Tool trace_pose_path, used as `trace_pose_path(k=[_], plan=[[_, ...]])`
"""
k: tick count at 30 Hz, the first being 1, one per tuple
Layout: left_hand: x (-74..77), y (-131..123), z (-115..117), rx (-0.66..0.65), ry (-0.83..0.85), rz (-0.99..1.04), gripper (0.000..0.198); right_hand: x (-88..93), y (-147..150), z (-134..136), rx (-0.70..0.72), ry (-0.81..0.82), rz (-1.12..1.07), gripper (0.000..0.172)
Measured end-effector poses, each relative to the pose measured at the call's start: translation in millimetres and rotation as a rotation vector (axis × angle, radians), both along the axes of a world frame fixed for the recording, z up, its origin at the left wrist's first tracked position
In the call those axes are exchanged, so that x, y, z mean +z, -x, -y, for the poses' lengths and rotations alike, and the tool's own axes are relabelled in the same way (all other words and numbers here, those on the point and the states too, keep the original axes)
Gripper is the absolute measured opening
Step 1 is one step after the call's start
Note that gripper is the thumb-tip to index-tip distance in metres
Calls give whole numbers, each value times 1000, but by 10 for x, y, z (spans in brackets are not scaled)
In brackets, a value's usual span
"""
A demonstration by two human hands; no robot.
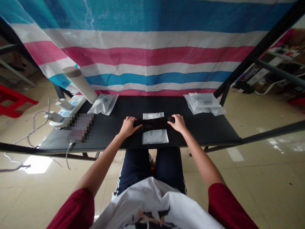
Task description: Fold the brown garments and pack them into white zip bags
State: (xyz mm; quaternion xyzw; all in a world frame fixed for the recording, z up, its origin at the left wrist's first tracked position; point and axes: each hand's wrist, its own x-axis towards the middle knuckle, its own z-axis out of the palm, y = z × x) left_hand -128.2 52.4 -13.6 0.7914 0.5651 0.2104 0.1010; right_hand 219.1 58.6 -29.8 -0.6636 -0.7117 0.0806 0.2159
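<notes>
We have both hands on the counter (pixel 205 132), one at each end of a black roll (pixel 153 123) that lies crosswise in front of us. Our left hand (pixel 128 126) grips its left end, thumb on the near side and fingers curled over the far side. Our right hand (pixel 177 123) pinches the right end the same way, and the roll runs nearly straight between the two.

Under the roll we see white packaging: a small piece (pixel 153 115) shows beyond it and a larger packet (pixel 155 136), with dark lettering, on our side. The roll hides whether they are one.

Toward the far edge, more white packets (pixel 203 103) are piled on the right, and a few others (pixel 104 103) lie on the left beside a pale bottle (pixel 81 84) that looks tilted. Near the left end we have a power bar (pixel 64 113) with plugs (pixel 64 104) in it, and just beside it a pixelated device (pixel 79 127) with a cable (pixel 68 156) hanging over the near edge. A striped sheet (pixel 147 57) hangs behind the counter.
</notes>
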Motion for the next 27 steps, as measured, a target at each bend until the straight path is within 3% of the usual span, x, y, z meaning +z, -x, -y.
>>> trace_pose_path(k=[3, 5, 10, 13, 16, 18, 20, 23, 27], plan=[[92, -66, -44, 62, 70, 119, 34, 39, 55, -143, 15, 22, -155, 20], [174, -111, -51, 119, 133, 318, 36, 105, 70, -216, 15, 30, -372, 18], [436, -275, 162, 193, 344, 1057, 49, 467, 63, -367, -79, -5, -941, 39], [544, -423, 467, 184, 463, 1221, 54, 726, 98, -491, -102, 33, -1063, 48], [528, -626, 825, 178, 492, 1195, 57, 847, 219, -648, -44, 47, -1011, 48], [449, -781, 1042, 162, 512, 1144, 66, 816, 347, -746, 20, 50, -942, 44], [345, -925, 1217, 128, 523, 1100, 72, 710, 491, -821, 93, 68, -877, 40], [208, -1056, 1390, 108, 474, 957, 64, 486, 681, -873, 181, 124, -756, 34], [170, -1038, 1498, 124, 357, 554, 57, 225, 804, -840, 241, 151, -491, 29]])
